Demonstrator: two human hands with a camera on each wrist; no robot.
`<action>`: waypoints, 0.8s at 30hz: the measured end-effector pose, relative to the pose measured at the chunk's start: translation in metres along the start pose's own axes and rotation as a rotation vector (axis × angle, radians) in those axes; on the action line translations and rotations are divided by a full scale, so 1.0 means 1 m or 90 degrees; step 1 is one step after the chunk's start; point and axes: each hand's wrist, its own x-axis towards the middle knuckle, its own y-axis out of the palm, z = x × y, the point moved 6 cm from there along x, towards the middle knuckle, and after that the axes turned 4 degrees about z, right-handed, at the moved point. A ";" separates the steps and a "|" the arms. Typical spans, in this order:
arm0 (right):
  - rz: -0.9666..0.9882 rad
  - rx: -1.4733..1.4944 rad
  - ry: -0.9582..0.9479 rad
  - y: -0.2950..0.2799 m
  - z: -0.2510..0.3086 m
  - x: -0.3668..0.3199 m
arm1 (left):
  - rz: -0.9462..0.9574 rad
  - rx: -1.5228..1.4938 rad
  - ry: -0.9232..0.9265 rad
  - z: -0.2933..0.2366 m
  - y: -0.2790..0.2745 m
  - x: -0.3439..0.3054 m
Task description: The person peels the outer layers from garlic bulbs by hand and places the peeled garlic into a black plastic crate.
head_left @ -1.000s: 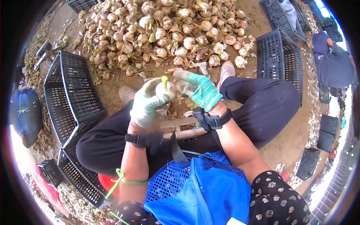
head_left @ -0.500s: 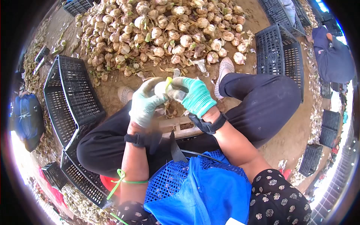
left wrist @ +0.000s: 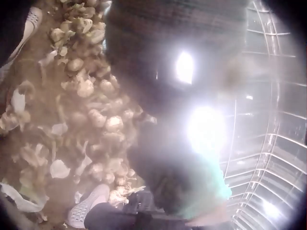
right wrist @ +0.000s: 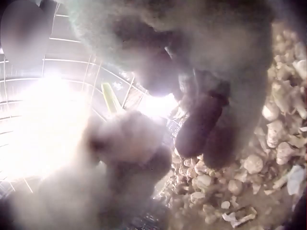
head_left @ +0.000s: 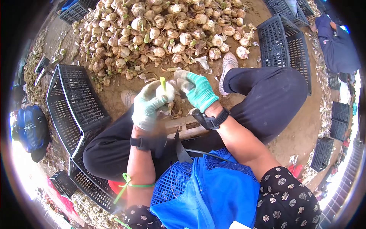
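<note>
My left hand [head_left: 146, 107], in a pale knit glove, holds a whitish garlic bulb [head_left: 164, 93] with a short green stem sticking up. Seen from the right wrist, the bulb [right wrist: 134, 136] is blurred by glare, its stem [right wrist: 110, 98] pointing up and left. Just to the right of the bulb, my right hand [head_left: 198, 89], in a green glove with dirty fingertips, is apart from it with fingers curled. A thin pale scrap of garlic skin [right wrist: 184, 98] shows between its thumb and fingers. In the left wrist view a dark blurred glove covers the middle.
Beyond the hands lies a large heap of garlic bulbs [head_left: 160, 34], with loose skins on the dirt floor. Black plastic crates stand at left [head_left: 78, 101] and right [head_left: 284, 45]. A wooden piece [head_left: 183, 128] lies between the legs. Another person [head_left: 337, 44] is at far right.
My right hand came to the bulb and its stem half a second ago, and has now drawn away to the right. My left hand keeps hold of the bulb throughout.
</note>
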 end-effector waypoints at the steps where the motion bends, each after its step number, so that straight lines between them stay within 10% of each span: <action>1: 0.016 -0.035 -0.058 -0.003 0.011 -0.002 | -0.021 0.011 -0.001 0.000 -0.003 -0.001; 14: 0.283 0.221 0.152 0.008 0.012 -0.013 | -0.001 -0.026 -0.060 0.005 -0.001 -0.006; 18: 0.229 0.286 0.201 0.005 0.012 -0.016 | 0.077 -0.082 -0.059 -0.003 0.005 -0.005; 24: 0.021 -0.105 0.050 0.006 0.031 -0.017 | -0.085 0.101 0.048 -0.005 -0.001 -0.003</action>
